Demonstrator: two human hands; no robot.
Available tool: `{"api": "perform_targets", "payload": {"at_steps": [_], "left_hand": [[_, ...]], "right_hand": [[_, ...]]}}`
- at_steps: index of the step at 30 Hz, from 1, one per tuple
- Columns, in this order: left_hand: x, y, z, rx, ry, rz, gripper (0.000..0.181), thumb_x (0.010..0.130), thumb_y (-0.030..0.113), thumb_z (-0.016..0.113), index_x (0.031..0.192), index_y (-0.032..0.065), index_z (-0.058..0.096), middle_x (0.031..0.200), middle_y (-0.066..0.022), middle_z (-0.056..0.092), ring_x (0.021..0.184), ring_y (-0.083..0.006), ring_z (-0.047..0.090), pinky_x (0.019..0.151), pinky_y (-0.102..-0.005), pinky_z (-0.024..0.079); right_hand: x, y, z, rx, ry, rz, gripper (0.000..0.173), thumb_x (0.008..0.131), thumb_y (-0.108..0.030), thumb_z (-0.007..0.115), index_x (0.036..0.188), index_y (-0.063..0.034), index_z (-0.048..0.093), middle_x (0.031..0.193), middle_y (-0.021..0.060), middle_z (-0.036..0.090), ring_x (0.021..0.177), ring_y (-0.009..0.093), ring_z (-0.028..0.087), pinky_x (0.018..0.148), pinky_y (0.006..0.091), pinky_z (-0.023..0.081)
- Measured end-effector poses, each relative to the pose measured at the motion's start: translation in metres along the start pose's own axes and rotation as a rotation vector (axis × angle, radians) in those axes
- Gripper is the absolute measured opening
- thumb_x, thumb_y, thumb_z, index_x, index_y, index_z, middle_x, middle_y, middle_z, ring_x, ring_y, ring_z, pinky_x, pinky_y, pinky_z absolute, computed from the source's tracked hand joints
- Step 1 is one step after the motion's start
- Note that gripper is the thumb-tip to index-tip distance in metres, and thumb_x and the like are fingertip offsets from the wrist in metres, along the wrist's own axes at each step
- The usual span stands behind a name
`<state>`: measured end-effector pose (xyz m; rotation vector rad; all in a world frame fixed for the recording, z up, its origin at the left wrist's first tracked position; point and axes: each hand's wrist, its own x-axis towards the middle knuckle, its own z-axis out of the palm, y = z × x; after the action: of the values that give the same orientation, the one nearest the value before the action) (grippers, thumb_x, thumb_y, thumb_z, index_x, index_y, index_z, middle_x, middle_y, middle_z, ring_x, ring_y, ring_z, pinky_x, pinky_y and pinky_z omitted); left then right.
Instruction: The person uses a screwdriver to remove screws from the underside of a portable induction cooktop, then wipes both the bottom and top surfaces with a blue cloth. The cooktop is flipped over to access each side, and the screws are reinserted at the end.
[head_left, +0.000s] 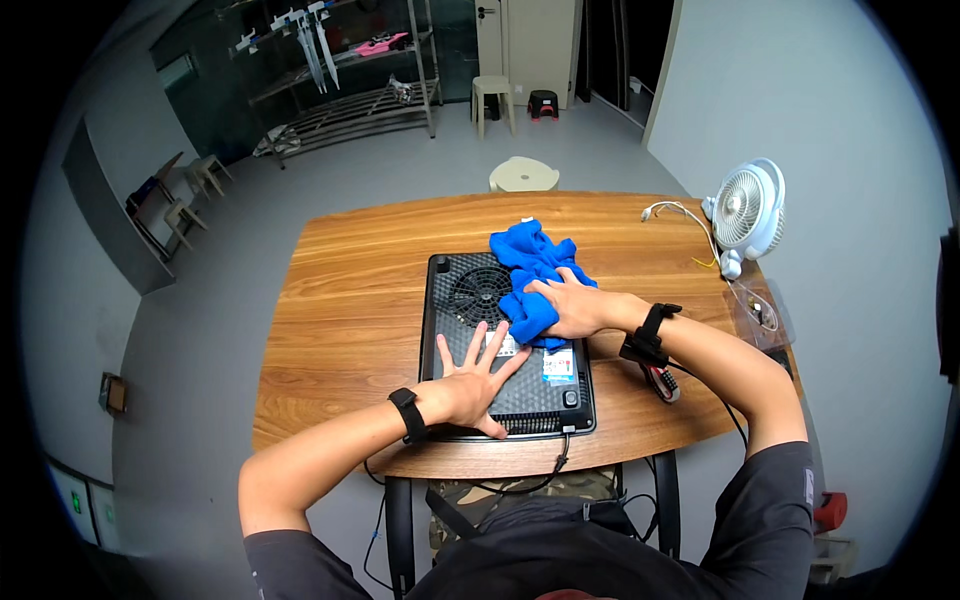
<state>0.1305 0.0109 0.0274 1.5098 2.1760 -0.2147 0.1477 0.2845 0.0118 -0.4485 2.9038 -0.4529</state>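
Note:
A black induction cooker lies upside down on the wooden table, its underside facing up. A round fan vent, rubber feet and printed labels show on it. My left hand rests flat on the lower part, fingers spread, holding nothing. Bunched under my right hand is a blue cloth, gripped against the cooker's upper right side. The cloth covers that side and part of the vent. From the near edge a black power cord hangs over the table edge.
On the table's right side stand a white fan with a loose cable and a clear plastic box with small items. A dark, red-and-white item lies beneath my right forearm. Beyond the far edge is a plastic stool.

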Motion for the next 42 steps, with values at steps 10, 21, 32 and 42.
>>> {"api": "perform_targets", "payload": {"at_steps": [10, 21, 32, 42], "left_hand": [[0.000, -0.001, 0.001, 0.036, -0.019, -0.033, 0.132, 0.066, 0.074, 0.080, 0.165, 0.0174, 0.013, 0.166, -0.0286, -0.019, 0.151, -0.0558, -0.016, 0.097, -0.0921, 0.007], [-0.001, 0.004, -0.003, 0.011, -0.002, -0.038, 0.139, 0.064, 0.069, 0.085, 0.166, 0.0209, 0.004, 0.167, -0.0273, -0.017, 0.152, -0.0545, -0.015, 0.099, -0.0909, 0.008], [0.000, 0.003, -0.003, 0.013, -0.053, -0.088, 0.139, 0.064, 0.071, 0.083, 0.166, 0.0211, 0.003, 0.167, -0.0272, -0.021, 0.151, -0.0534, -0.020, 0.097, -0.0919, 0.003], [0.002, 0.001, 0.002, 0.000, 0.009, -0.068, 0.142, 0.060, 0.070, 0.085, 0.166, 0.0210, 0.005, 0.167, -0.0265, -0.019, 0.152, -0.0532, -0.017, 0.099, -0.0907, 0.003]], "right_hand": [[-0.032, -0.025, 0.002, 0.057, 0.090, -0.139, 0.068, 0.078, -0.019, 0.076, 0.140, -0.0105, 0.049, 0.125, 0.0196, 0.059, 0.123, 0.047, 0.046, 0.107, 0.0549, 0.041], [-0.021, -0.001, 0.018, 0.088, 0.294, -0.095, 0.068, 0.088, -0.036, 0.071, 0.144, -0.0068, 0.046, 0.138, 0.0192, 0.053, 0.131, 0.042, 0.046, 0.114, 0.0513, 0.033], [-0.028, -0.016, 0.006, 0.184, 0.096, -0.018, 0.072, 0.082, -0.027, 0.075, 0.144, -0.0079, 0.045, 0.134, 0.0232, 0.054, 0.132, 0.044, 0.046, 0.115, 0.0520, 0.034], [-0.042, -0.018, 0.015, 0.122, 0.132, -0.040, 0.077, 0.080, -0.030, 0.076, 0.147, -0.0092, 0.043, 0.143, 0.0262, 0.048, 0.136, 0.049, 0.042, 0.115, 0.0543, 0.035]]}}
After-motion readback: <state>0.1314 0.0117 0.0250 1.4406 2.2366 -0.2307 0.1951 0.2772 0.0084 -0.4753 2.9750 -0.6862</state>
